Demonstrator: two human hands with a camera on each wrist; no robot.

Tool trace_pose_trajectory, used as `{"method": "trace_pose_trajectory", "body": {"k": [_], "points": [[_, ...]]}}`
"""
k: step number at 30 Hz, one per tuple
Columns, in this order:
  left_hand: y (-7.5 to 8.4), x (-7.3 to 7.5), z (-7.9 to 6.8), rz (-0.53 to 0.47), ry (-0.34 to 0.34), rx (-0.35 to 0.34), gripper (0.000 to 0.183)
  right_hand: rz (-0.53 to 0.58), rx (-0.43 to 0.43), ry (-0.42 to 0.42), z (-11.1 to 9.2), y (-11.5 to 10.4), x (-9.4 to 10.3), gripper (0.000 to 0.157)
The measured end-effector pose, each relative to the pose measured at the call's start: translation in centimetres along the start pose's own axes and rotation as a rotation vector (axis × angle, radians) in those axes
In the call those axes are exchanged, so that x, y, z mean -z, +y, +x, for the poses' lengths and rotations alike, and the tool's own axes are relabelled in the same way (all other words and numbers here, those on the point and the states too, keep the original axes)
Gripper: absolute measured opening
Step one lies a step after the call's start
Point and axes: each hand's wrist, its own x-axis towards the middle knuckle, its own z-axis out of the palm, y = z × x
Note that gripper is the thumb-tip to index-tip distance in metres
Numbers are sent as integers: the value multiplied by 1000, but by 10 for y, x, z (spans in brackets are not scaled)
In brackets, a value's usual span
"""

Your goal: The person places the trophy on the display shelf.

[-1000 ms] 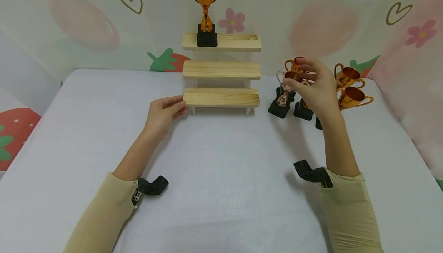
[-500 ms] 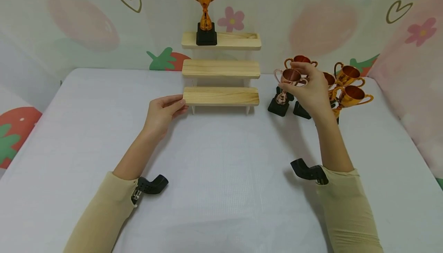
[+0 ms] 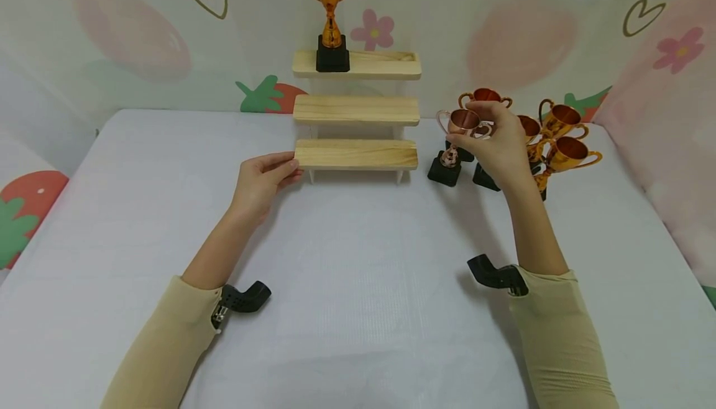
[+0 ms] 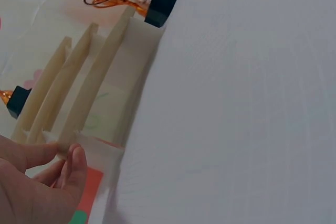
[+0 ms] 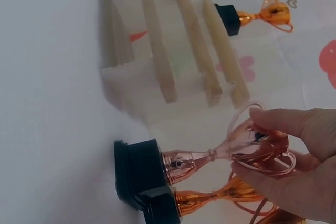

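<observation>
pink trophy (image 5: 247, 142) pinched by right grip (image 3: 501, 147)

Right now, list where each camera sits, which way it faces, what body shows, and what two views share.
Head: on the head, facing forward and down at the table and stand; left hand, right hand and both sleeves show.
Left wrist: on that wrist, facing across the stand; the left hand shows, pinching the stand, and part of the right hand.
Right wrist: on that wrist, facing the pink cup, stand beyond; only the right hand shows.
Shared: both wrist views show the stand and right hand.
</observation>
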Motion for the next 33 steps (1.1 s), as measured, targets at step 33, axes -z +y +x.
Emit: {"method": "trace_pose_trajectory", "body": {"k": [33], "points": [[0,0,1,8,3,8,42,111,76,48,-2,-6,9,61]]}}
